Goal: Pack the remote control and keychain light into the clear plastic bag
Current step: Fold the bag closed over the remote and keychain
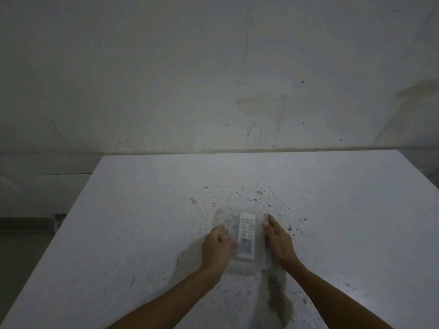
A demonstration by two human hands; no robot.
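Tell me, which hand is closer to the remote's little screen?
Left, narrowly. The left hand sits right beside the screen on the remote; the right hand rests slightly farther off on the other side.

Readable text: none is showing.
Remote (246,234) buttons: marks are blurring beyond reading.
Remote screen: nothing legible is displaying.
Table, wall: no signs.

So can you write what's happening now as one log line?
remote control: inside clear plastic bag | left hand: pinching bag edge | right hand: holding other edge | keychain light: not discernible
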